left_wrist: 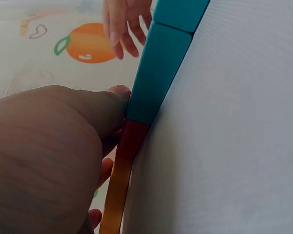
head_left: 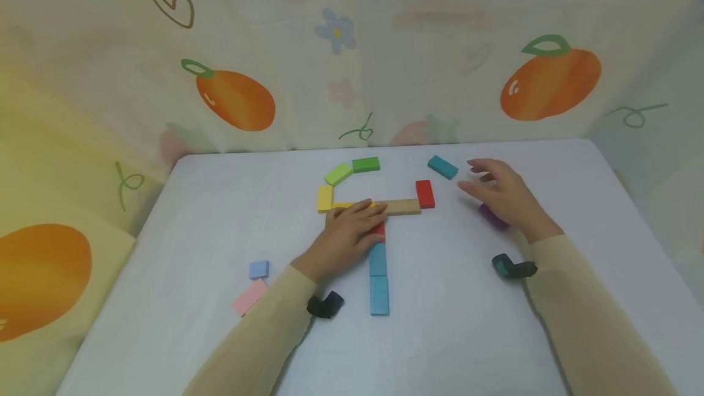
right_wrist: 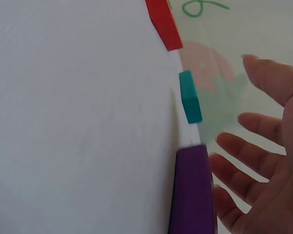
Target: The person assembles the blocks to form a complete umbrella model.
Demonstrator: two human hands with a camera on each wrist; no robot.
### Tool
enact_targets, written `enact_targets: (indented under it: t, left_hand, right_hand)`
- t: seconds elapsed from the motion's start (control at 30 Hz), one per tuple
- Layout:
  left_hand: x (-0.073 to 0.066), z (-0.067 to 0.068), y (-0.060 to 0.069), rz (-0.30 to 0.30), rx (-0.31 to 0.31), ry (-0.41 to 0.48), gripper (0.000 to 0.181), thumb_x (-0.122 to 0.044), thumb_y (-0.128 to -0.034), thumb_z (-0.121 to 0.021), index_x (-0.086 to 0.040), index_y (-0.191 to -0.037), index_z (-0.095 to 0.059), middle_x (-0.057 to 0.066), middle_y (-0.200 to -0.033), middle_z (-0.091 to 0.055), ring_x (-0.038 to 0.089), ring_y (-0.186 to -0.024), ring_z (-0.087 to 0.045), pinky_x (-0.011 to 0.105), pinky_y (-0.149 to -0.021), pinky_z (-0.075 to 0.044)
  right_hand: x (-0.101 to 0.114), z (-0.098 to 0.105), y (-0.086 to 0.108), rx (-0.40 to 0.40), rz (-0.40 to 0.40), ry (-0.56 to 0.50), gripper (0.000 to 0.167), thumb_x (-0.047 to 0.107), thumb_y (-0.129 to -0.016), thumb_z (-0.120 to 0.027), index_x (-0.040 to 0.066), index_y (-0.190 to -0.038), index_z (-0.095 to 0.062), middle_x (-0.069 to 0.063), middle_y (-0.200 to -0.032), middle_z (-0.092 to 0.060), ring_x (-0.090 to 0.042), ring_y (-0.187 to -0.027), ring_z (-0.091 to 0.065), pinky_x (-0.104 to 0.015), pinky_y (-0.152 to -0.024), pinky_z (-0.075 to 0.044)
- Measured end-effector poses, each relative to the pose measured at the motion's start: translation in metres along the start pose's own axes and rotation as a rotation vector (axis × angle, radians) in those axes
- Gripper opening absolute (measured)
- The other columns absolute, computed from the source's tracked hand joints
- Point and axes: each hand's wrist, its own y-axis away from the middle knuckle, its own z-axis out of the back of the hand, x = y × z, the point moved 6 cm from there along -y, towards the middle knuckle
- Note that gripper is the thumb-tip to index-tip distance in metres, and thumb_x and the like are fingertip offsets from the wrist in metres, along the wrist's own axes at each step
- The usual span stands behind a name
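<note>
My left hand (head_left: 346, 237) rests with fingers extended over the yellow-orange block (head_left: 343, 205) and the red block (head_left: 379, 229), partly covering both. Below it two blue blocks (head_left: 377, 260) stand end to end in a column. In the left wrist view the thumb lies beside the joint of the teal block (left_wrist: 158, 73) and the red block (left_wrist: 133, 139). My right hand (head_left: 503, 197) hovers with relaxed fingers above the purple block (head_left: 493, 217), holding nothing. A teal block (head_left: 442, 167) lies to the left of its fingertips.
A tan block (head_left: 403, 207) runs right to an upright-lying red block (head_left: 425, 194). Yellow (head_left: 325, 198), lime (head_left: 338, 173) and green blocks (head_left: 366, 164) curve along the upper left. Light blue (head_left: 259, 269) and pink blocks (head_left: 250, 297) lie left of my left forearm. A patterned cloth hangs behind the table.
</note>
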Motion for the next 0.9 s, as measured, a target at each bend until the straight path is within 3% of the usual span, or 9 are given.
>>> enact_targets:
  t: [0.4,0.67,0.9]
  left_hand:
    - [-0.001,0.0,0.0,-0.002,0.002,0.003,0.06,-0.044,-0.1107,-0.064,-0.027,-0.166,-0.05,-0.018,-0.171,-0.036,0.01,-0.162,-0.018,0.057,-0.122,-0.02]
    - [-0.004,0.0,-0.001,0.002,0.01,-0.004,0.059,-0.044,-0.1112,-0.063,-0.028,-0.166,-0.048,-0.017,-0.172,-0.037,0.011,-0.162,-0.018,0.056,-0.122,-0.019]
    - [-0.003,0.001,0.001,0.0,0.005,-0.008,0.06,-0.044,-0.1109,-0.064,-0.026,-0.166,-0.049,-0.016,-0.171,-0.038,0.011,-0.162,-0.018,0.056,-0.122,-0.02]
  right_hand:
    - [0.011,-0.021,-0.048,0.034,-0.006,0.05,0.061,0.027,-0.105,-0.075,0.001,-0.156,-0.052,-0.023,-0.148,-0.055,-0.044,-0.134,-0.053,-0.062,-0.113,-0.043]
    - [0.007,-0.029,-0.056,0.005,-0.043,0.148,0.046,0.014,-0.106,-0.07,-0.003,-0.147,-0.06,-0.024,-0.139,-0.058,-0.043,-0.125,-0.055,-0.06,-0.111,-0.045]
    - [0.01,-0.031,-0.058,-0.006,-0.072,0.183,0.042,0.014,-0.106,-0.071,-0.005,-0.143,-0.064,-0.025,-0.13,-0.059,-0.043,-0.12,-0.057,-0.06,-0.106,-0.049]
